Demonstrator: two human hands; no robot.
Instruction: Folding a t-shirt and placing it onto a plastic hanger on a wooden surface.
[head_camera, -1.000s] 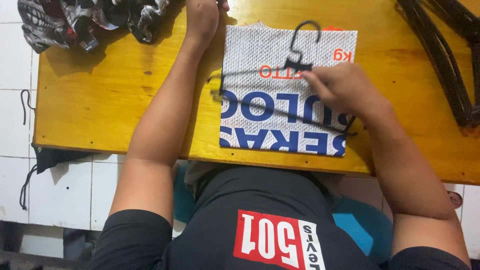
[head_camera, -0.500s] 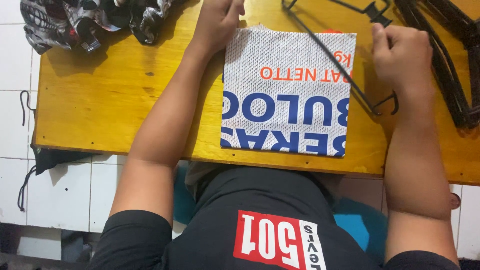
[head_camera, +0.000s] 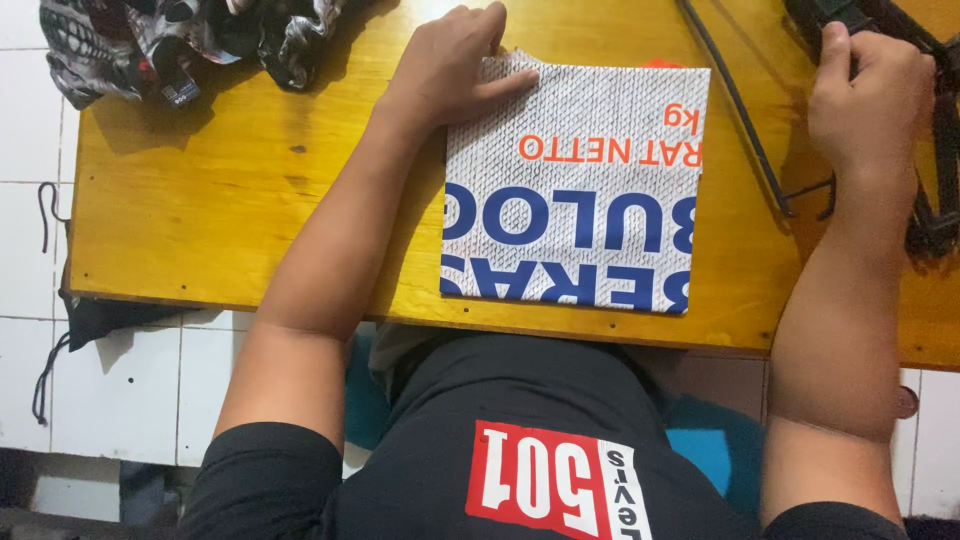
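Observation:
A folded white woven sack (head_camera: 580, 170) with blue and orange print lies flat on the yellow wooden table (head_camera: 230, 200). My left hand (head_camera: 450, 65) rests on the sack's far left corner, fingers spread over it. My right hand (head_camera: 870, 95) is at the table's far right, closed on a black clothes hanger (head_camera: 745, 100) whose bar slants across the wood beside the sack. The hanger's hook end is under my hand, against a pile of more black hangers (head_camera: 925, 120).
A crumpled black, grey and white patterned garment (head_camera: 180, 40) lies at the table's far left corner. White floor tiles (head_camera: 130, 380) show below the table edge. A dark cloth with cords (head_camera: 85, 320) hangs off the left side. A blue seat (head_camera: 715, 460) is under me.
My right hand lifted the black hanger off the sack and carried it right to the hanger pile. My left hand slid from beyond the sack onto its far left corner.

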